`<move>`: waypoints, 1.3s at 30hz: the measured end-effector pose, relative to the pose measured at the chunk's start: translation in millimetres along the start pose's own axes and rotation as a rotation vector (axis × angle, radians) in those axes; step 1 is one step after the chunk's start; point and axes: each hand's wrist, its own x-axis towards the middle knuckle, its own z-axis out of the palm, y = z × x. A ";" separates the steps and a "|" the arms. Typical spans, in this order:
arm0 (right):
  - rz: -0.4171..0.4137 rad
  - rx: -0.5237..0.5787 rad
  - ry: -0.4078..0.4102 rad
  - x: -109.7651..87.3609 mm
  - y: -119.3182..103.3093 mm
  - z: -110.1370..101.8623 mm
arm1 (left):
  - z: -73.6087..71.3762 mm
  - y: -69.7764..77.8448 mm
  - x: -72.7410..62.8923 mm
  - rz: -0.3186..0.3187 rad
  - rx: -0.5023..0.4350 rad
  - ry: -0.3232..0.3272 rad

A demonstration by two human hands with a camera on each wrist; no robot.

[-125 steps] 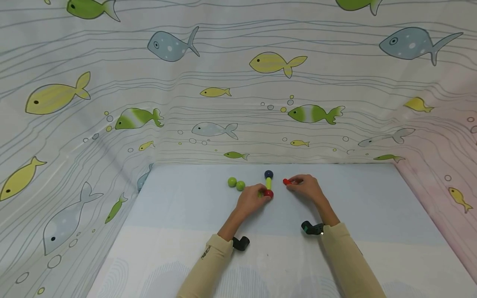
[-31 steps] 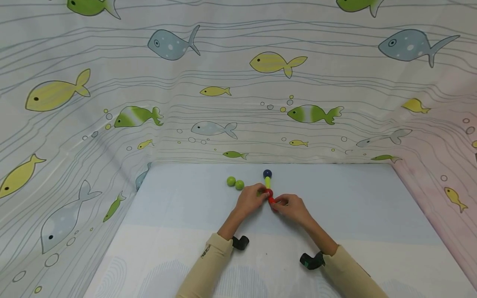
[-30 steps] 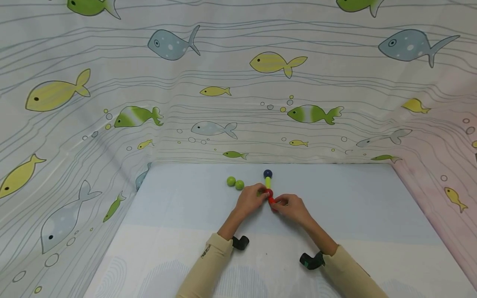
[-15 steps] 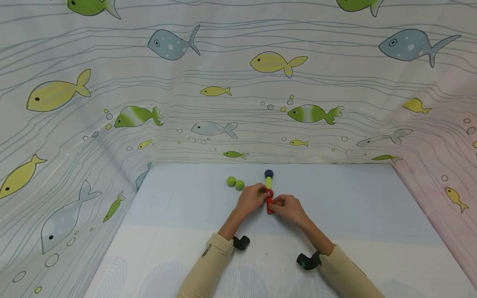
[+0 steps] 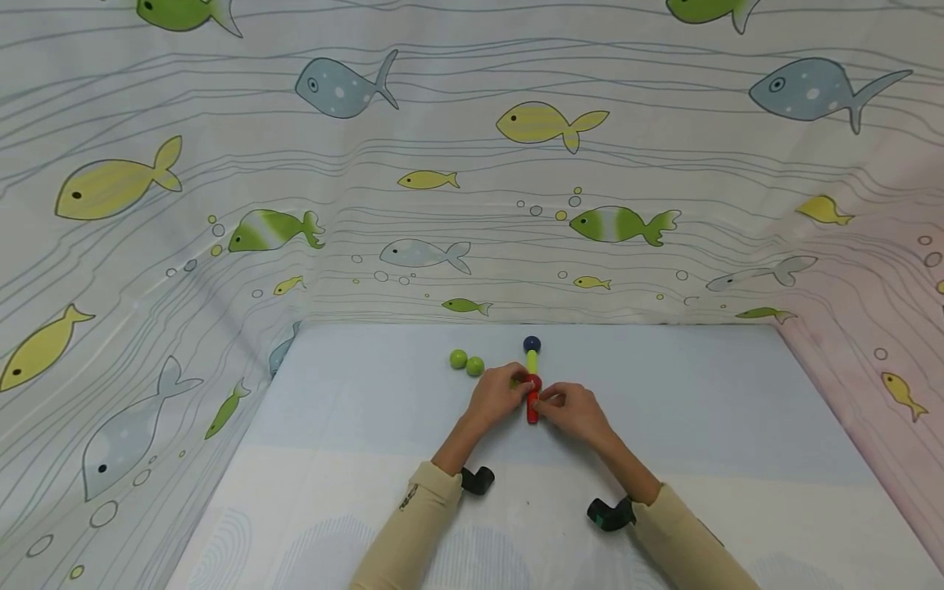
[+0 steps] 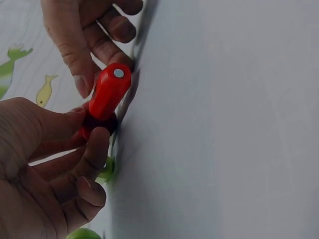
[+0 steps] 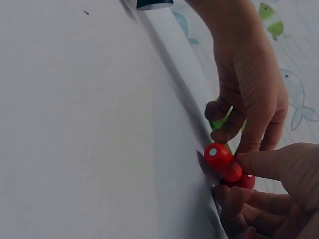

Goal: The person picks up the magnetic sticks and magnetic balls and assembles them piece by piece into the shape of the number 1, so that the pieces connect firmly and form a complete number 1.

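My left hand (image 5: 499, 397) pinches a red ball (image 6: 94, 125) between thumb and fingers. A red rod (image 5: 533, 407) with a pale round spot on its end runs from that ball toward me. My right hand (image 5: 578, 410) has its thumb and fingertips around the rod, the thumb right at its side in the right wrist view. On the ball's far side, a yellow-green rod (image 5: 532, 362) leads to a dark blue ball (image 5: 532, 344). A bit of green (image 7: 219, 123) shows behind my left fingers, mostly hidden by them.
Two green balls (image 5: 467, 362) lie side by side left of the blue ball. The pale tabletop (image 5: 701, 410) is bordered by fish-printed cloth (image 5: 516, 270) at the back and sides. A black camera (image 5: 610, 515) sits at my right wrist.
My right hand has brought the red rod from the right to the red ball, on the near side. The rod has straightened from a slant. My left hand has stayed at the ball.
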 end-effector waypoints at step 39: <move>-0.168 -0.013 0.041 26.1 -1.0 -3.2 | -6.9 0.6 -3.9 0.052 0.004 0.012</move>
